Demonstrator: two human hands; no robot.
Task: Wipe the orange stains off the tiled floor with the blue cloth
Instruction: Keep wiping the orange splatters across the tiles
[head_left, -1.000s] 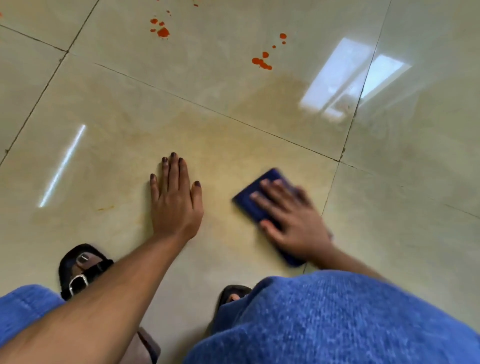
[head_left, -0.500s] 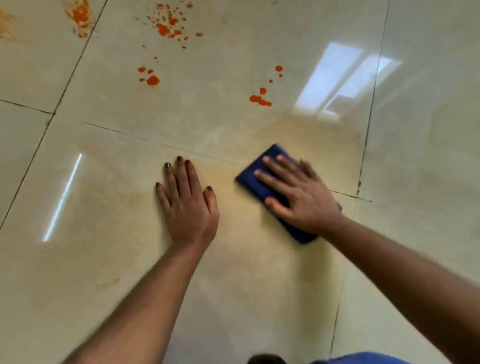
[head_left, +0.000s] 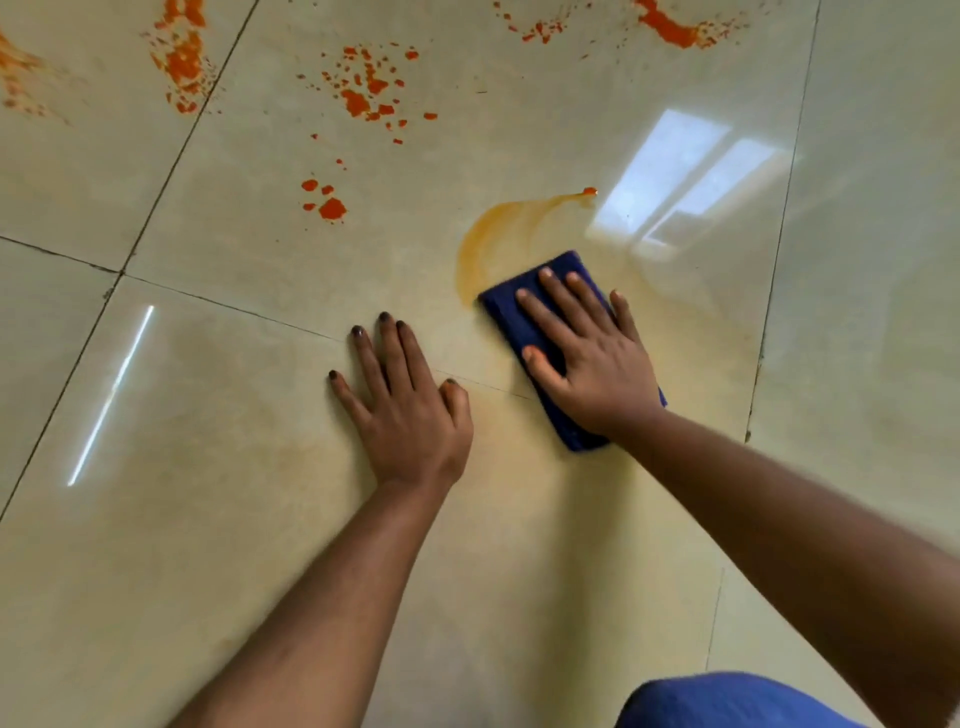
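Cloth (head_left: 524, 312) goes through the nearest spots and leaves a curved orange smear (head_left: 488, 234) behind it, with one small bright blob (head_left: 589, 191) at the smear's far tip. From the head view, the right hand (head_left: 587, 358) lies flat on the folded blue cloth, fingers straight and spread, pressing rather than gripping. The left hand (head_left: 405, 405) is flat on the floor (head_left: 208, 519), released and holding nothing, serving as a prop just beside the cloth, on the grout line.

My read: that stroke spread the stain thin but didn't lift it all, so this patch likely needs another pass. Plenty is left, too: a little cluster of drops (head_left: 324, 200) to the left, a bigger spatter (head_left: 369, 88) beyond it, and more blotches along the far edge of the floor.

Against half a second back, the cloth has pushed forward across the grout line into the far tile, the crisp drops ahead of it have become that smear, and the view has tilted forward, bringing in far more stains. The left hand has stayed planted.
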